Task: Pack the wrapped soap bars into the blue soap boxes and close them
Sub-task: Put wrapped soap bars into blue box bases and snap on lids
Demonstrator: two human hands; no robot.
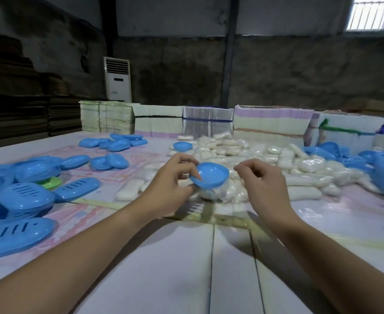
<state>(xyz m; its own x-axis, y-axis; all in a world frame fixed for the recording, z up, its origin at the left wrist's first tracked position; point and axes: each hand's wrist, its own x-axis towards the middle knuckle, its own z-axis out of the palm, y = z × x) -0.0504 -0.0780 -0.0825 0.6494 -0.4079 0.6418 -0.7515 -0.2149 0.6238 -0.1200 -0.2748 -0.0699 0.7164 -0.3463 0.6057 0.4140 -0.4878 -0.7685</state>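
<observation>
Blue plastic fills the person's left hand point(170, 189): it pinches a soap box half point(210, 174) by its near rim, hollow side up, held above the table point(186, 268). Something white and wrapped shows just beneath the half; whether the hand holds it too I cannot tell. The right hand point(262, 184) hovers just beside the half, fingers loosely curled and holding nothing. Behind both hands lies a heap of wrapped soap bars point(254, 155). More blue boxes and lids point(25, 198) are piled at the left, with others point(367, 159) at the far right.
</observation>
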